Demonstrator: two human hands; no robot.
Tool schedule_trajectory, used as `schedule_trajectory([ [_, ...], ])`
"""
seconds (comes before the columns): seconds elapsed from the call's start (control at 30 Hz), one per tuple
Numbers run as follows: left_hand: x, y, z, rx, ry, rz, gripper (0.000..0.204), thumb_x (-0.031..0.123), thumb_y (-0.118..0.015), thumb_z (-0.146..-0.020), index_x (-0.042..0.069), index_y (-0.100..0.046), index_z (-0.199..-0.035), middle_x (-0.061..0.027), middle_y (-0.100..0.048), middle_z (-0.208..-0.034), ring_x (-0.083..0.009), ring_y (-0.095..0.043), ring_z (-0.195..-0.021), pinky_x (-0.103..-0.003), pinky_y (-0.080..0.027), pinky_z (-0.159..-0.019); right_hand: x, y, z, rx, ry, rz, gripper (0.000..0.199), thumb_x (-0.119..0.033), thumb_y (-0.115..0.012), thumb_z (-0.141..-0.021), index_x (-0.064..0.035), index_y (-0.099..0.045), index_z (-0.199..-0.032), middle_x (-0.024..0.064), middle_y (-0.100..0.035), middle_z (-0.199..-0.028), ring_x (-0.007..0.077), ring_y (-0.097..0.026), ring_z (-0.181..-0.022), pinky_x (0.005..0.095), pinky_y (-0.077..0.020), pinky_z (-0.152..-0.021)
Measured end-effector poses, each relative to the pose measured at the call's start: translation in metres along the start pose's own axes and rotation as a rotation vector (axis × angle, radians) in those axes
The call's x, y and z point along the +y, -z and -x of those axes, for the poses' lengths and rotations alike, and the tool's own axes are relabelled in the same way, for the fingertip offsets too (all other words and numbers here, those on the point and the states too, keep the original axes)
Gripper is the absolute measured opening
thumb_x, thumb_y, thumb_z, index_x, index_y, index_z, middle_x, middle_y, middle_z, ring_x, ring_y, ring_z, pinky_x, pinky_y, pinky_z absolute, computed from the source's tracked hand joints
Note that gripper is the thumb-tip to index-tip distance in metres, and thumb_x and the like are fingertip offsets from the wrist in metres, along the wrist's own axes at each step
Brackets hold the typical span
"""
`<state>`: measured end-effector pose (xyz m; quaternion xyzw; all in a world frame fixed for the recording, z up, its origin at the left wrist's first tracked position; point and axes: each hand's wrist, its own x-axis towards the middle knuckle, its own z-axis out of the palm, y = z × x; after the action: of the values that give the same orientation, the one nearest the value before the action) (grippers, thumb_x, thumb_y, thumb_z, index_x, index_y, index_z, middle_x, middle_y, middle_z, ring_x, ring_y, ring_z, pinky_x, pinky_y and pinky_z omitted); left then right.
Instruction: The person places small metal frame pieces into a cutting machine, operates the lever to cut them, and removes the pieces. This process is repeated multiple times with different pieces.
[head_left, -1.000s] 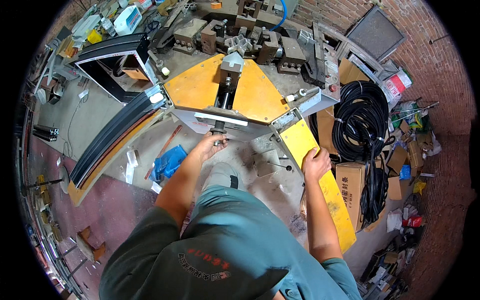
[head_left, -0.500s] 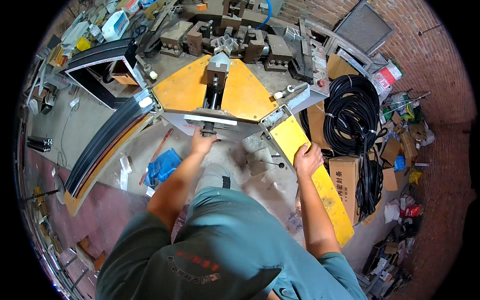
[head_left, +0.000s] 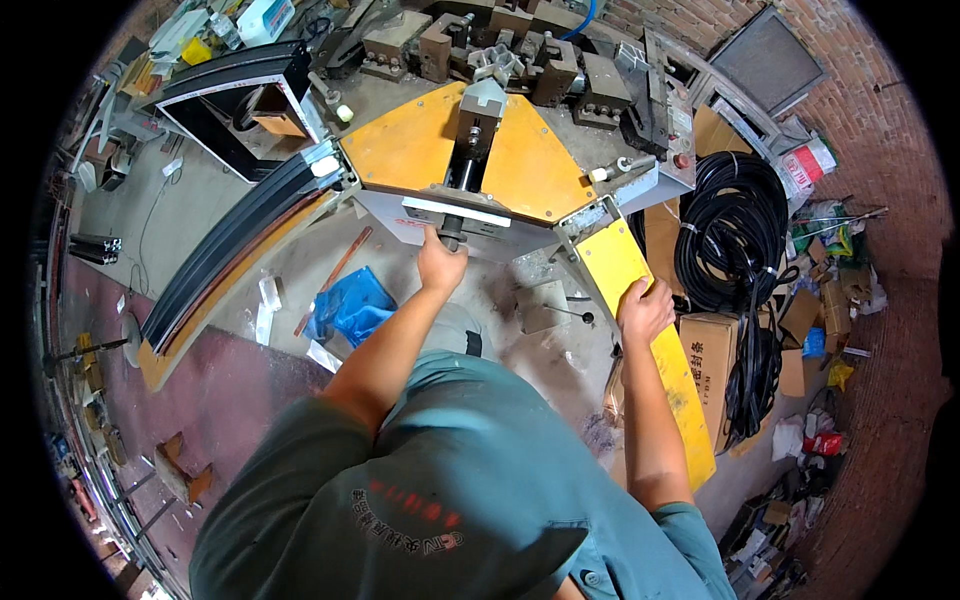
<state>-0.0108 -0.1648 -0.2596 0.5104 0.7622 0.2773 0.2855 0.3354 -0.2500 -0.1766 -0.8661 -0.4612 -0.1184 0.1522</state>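
My left hand (head_left: pixel 441 262) is closed round a dark metal knob (head_left: pixel 452 232) on the machine's front; part of its grip is hidden. From there a black threaded shaft (head_left: pixel 466 172) runs back between two orange plates (head_left: pixel 543 165) to a steel block (head_left: pixel 480 125). My right hand (head_left: pixel 646 310) lies on a long yellow support arm (head_left: pixel 672 375) that slopes down from the machine's right corner, with its fingers curled over the surface and edge. On the left, dark curved profiles (head_left: pixel 235 240) rest along the opposite support arm.
Metal clamp blocks (head_left: pixel 605 92) stand at the back of the machine. Coiled black rubber strips (head_left: pixel 728 225) and a cardboard box (head_left: pixel 708 360) are close by on the right. A blue plastic bag (head_left: pixel 352 308) and a reddish bar (head_left: pixel 338 275) lie on the floor. A black frame (head_left: pixel 215 120) stands far left.
The whole view has shifted, so the machine sits farther right and slightly higher. Both hands stay at the knob and the yellow arm.
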Motion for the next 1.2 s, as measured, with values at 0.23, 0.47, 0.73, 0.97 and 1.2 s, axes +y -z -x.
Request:
schedule_trajectory([
  [0.23, -0.039, 0.003, -0.022, -0.552, 0.393, 0.957, 0.049, 0.012, -0.075, -0.079, 0.005, -0.048, -0.118, -0.006, -0.065, -0.086, -0.0193, -0.065, -0.073, -0.034, -0.056, -0.071, -0.004, 0.003, 0.001, -0.014, -0.009, -0.018, 0.038, -0.034, -0.053, -0.096, -0.0021, -0.065, -0.112, 0.0181, -0.066, -0.113, 0.0377, -0.06, -0.109, 0.0498, -0.0406, -0.096],
  [0.47, -0.019, 0.005, -0.003, -0.339, 0.253, 0.72, 0.031, 0.009, -0.069, -0.089, 0.006, -0.05, -0.114, -0.0041, -0.061, -0.084, -0.0141, -0.059, -0.068, -0.034, -0.056, -0.071, -0.001, 0.002, -0.001, -0.025, -0.031, 0.001, 0.038, -0.034, -0.052, -0.096, -0.0019, -0.065, -0.113, 0.0184, -0.067, -0.114, 0.0375, -0.06, -0.11, 0.0491, -0.0398, -0.098],
  [0.73, -0.025, 0.009, -0.005, -0.424, 0.253, 0.805, 0.031, 0.017, -0.072, -0.088, 0.006, -0.053, -0.109, -0.0061, -0.06, -0.089, -0.0149, -0.059, -0.073, -0.035, -0.055, -0.073, -0.002, 0.002, 0.0, 0.013, -0.023, -0.038, 0.036, -0.034, -0.054, -0.095, -0.002, -0.064, -0.107, 0.0188, -0.066, -0.111, 0.0387, -0.059, -0.109, 0.0496, -0.0396, -0.097],
  [0.97, -0.021, 0.01, -0.007, -0.439, 0.345, 0.861, 0.044, 0.015, -0.078, -0.079, 0.005, -0.052, -0.113, -0.0075, -0.066, -0.09, -0.0164, -0.063, -0.074, -0.03, -0.055, -0.07, -0.002, 0.004, -0.002, -0.007, -0.042, -0.033, 0.035, -0.034, -0.054, -0.094, -0.0024, -0.064, -0.107, 0.0193, -0.066, -0.111, 0.039, -0.059, -0.107, 0.049, -0.0386, -0.097],
  [1.2, -0.037, -0.005, -0.011, -0.273, 0.156, 0.434, 0.039, 0.015, -0.075, -0.082, 0.005, -0.053, -0.114, -0.0063, -0.062, -0.086, -0.0151, -0.06, -0.072, -0.029, -0.055, -0.07, -0.003, 0.002, -0.001, 0.0, -0.027, -0.054, 0.036, -0.035, -0.054, -0.094, -0.0028, -0.063, -0.108, 0.0187, -0.065, -0.113, 0.0374, -0.058, -0.11, 0.0484, -0.0369, -0.1],
])
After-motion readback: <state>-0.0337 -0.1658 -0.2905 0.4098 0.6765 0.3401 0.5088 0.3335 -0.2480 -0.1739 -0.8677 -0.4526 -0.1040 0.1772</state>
